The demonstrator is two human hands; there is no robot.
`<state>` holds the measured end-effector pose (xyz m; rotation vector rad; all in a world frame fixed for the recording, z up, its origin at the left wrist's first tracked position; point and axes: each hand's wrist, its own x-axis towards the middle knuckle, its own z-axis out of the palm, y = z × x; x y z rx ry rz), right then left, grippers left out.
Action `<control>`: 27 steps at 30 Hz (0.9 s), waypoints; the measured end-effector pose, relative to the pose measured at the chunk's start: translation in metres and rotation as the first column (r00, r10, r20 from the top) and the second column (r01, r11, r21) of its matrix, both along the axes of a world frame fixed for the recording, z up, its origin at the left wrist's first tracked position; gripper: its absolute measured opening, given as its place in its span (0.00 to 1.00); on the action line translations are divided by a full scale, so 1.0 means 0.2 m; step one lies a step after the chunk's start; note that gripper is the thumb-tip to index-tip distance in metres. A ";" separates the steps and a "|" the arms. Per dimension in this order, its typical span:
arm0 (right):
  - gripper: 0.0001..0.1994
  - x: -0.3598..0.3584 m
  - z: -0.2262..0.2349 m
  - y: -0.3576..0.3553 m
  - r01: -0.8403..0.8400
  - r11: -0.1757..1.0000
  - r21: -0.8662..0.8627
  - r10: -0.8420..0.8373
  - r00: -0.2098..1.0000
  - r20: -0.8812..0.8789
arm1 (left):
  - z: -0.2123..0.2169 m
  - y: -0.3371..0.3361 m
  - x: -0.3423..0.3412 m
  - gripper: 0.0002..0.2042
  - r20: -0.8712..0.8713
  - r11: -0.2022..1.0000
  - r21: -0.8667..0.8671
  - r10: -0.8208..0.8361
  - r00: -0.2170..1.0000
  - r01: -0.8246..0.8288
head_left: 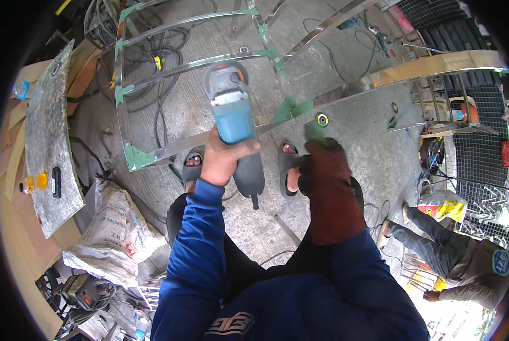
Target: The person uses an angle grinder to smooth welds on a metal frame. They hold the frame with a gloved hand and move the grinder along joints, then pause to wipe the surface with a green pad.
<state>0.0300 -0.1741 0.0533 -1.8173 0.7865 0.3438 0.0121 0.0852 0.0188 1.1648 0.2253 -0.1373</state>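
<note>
My bare left hand (220,160) is wrapped round the body of a blue and black angle grinder (233,120). The grinder's disc end points away from me, over the near part of a shiny metal frame (194,140). A reddish-brown work glove covers my right hand (329,184), whose fingers are closed on a green flat piece (314,132), slightly blurred; its material I cannot tell. That piece is just on my side of the frame's bar, close to a joint wrapped in green tape (288,109). More green tape sits at the frame's corners and crossbars.
A small round disc (322,120) lies on the concrete floor. Coiled cables (172,54) run beneath the frame. At left are a worn board (48,136) and a white sack (115,227). Another person (459,256) is at the lower right, near wire mesh (482,125).
</note>
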 end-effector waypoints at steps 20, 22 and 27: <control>0.12 -0.02 -0.19 -0.28 0.570 0.371 0.733 -0.657 0.719 -0.227 | -0.36 -0.56 -0.16 0.33 -0.358 0.641 0.502 -0.456 0.815 0.580; 0.15 -0.05 -0.27 -0.31 0.607 0.393 0.691 -0.592 0.742 -0.315 | -0.38 -0.56 -0.13 0.33 -0.373 0.617 0.535 -0.440 0.817 0.577; 0.20 -0.16 -0.55 -0.21 0.548 0.301 0.780 -0.439 0.806 -0.397 | -0.43 -0.58 -0.06 0.36 -0.344 0.646 0.526 -0.434 0.832 0.554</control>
